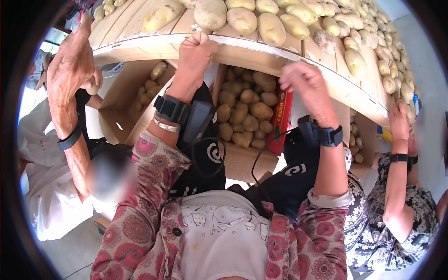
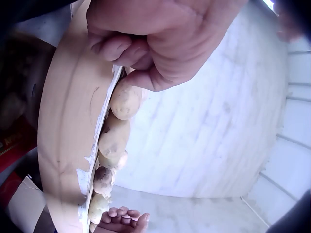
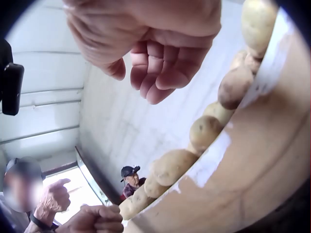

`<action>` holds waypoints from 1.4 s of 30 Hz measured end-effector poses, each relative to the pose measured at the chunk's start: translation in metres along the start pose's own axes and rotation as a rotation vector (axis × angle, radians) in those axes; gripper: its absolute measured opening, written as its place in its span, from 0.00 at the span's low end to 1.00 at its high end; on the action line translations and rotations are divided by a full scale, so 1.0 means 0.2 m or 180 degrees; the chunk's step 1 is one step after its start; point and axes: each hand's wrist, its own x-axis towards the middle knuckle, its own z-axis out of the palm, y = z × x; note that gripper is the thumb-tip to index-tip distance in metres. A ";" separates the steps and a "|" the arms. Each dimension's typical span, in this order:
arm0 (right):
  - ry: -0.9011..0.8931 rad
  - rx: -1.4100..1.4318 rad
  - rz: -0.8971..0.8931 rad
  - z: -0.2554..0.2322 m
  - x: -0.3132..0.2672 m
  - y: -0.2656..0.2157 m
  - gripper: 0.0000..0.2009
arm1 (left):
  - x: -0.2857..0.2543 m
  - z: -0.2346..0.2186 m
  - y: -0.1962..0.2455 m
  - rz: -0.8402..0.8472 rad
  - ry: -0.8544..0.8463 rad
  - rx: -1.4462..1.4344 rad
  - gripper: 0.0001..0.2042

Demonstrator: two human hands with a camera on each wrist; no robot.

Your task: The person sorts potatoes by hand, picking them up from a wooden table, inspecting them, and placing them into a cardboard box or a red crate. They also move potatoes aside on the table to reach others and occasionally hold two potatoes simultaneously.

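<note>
My left hand (image 1: 195, 55) is at the front edge of the sorting table, fingers curled and thumb brought in against them. In the left wrist view its thumb tip overlaps a pale potato (image 2: 126, 103) by the rim; nothing shows inside the curl. Farther right, my right hand (image 1: 308, 86) hovers just in front of the same edge. Its fingers hang loosely bent with no object among them, as the right wrist view shows. Beyond it, a brown-patched potato (image 3: 235, 88) and others line the rim. More potatoes (image 1: 272, 29) lie across the wooden tabletop (image 1: 185, 22).
Below the table stand a carton with a red "FRESH" side (image 1: 281, 122), filled with potatoes, and another cardboard box (image 1: 114, 112) at left. One person's hand (image 1: 70, 65) reaches in from the left. Another person's forearm (image 1: 396, 179) extends to the table at right.
</note>
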 end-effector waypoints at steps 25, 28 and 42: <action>0.0104 -0.2102 0.1658 0.46 0.37 1.31 0.23 | -0.01 -0.05 0.11 0.0188 0.0057 -0.0734 0.17; 0.0071 -0.3016 0.1520 0.47 0.35 1.29 0.27 | -0.02 -0.04 0.13 0.0107 0.0071 -0.0721 0.17; -0.1940 -0.2300 0.1362 0.47 0.10 0.60 0.35 | -0.01 -0.09 0.10 0.0337 -0.0018 -0.0716 0.16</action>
